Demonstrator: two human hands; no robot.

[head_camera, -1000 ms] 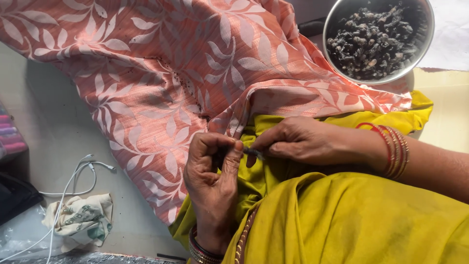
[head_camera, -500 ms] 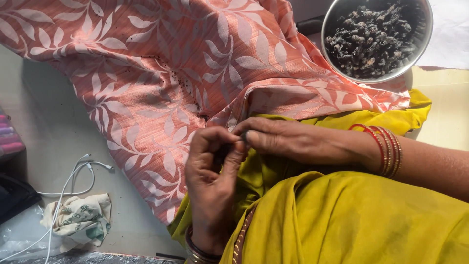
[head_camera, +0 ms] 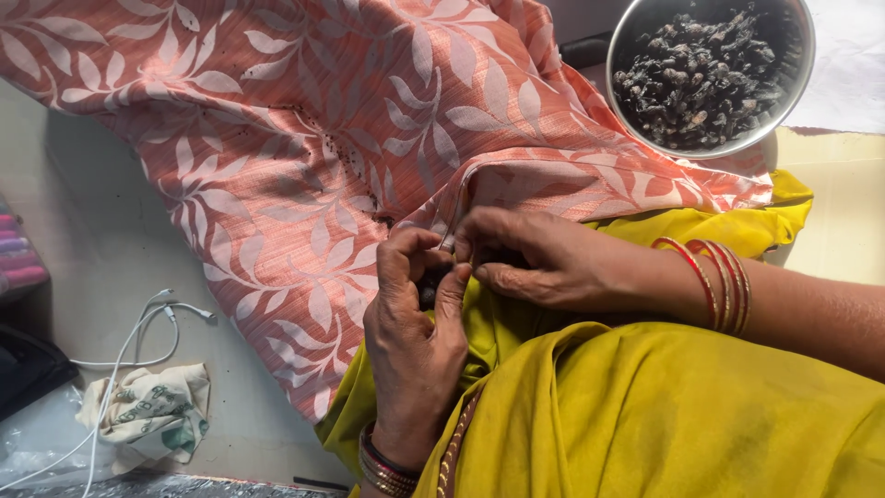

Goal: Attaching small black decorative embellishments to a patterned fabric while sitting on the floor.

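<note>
Cloth: pink leaf-print cloth (head_camera: 304, 157), ribbed, crumpled.
Hands: left hand (head_camera: 415, 323) and right hand (head_camera: 535, 258) both pinch its folded edge.
Bowl: round steel bowl (head_camera: 800, 83), dark lumpy bits.

The leaf-patterned pink cloth (head_camera: 304, 157) looks woven and ribbed, with a slight sheen. The yellow garment (head_camera: 664, 415) is smooth, matt fabric. At the far right, the bowl (head_camera: 800, 83) is polished, shiny metal holding dull, rough dark pieces (head_camera: 701, 74). The bangles (head_camera: 714, 281) gleam glossy red. The near-left white cable (head_camera: 138, 332) looks smooth plastic.
</note>
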